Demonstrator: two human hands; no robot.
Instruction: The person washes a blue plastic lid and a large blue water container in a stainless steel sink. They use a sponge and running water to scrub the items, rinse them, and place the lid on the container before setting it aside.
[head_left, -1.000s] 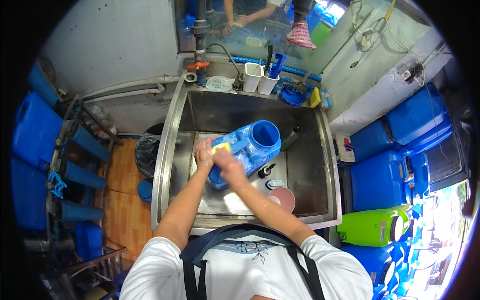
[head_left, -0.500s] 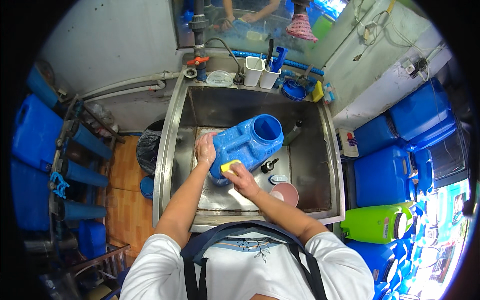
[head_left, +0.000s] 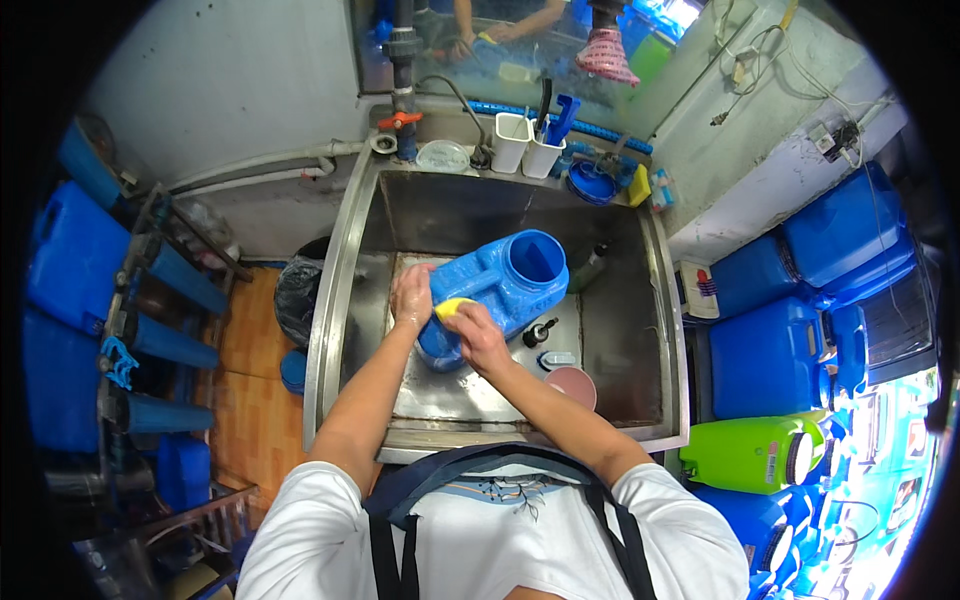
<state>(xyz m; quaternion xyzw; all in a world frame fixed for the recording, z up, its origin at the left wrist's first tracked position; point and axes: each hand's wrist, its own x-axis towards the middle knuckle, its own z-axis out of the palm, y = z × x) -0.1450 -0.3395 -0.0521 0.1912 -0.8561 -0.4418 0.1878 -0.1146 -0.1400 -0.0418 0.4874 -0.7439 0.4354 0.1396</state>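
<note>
A blue plastic jug (head_left: 480, 285) with a wide uncapped mouth and a moulded handle lies tilted in the steel sink (head_left: 640, 400), its mouth toward the far right. Its surface looks wet. My left hand (head_left: 411, 295) rests against the jug's left end, gripping its edge. In my right hand (head_left: 478, 336) is a yellow sponge (head_left: 455, 306), pressed to the jug's near side; the fingers wrap round it. To the right of the jug sit a black pump-top bottle (head_left: 540, 332), a small clear and blue item (head_left: 557, 359) and a pink bowl (head_left: 572, 385).
Another bottle (head_left: 592, 265) leans at the sink's right wall. White holders (head_left: 511, 142) with brushes, blue lids (head_left: 592, 182) and a yellow sponge (head_left: 639, 186) line the back ledge. Blue containers (head_left: 760, 355) and a green one (head_left: 745, 452) stack at right; blue filter housings (head_left: 170, 340) stand left.
My right hand has slid the sponge slightly up and left along the jug's side. The jug and my left hand stay in nearly the same place.
</note>
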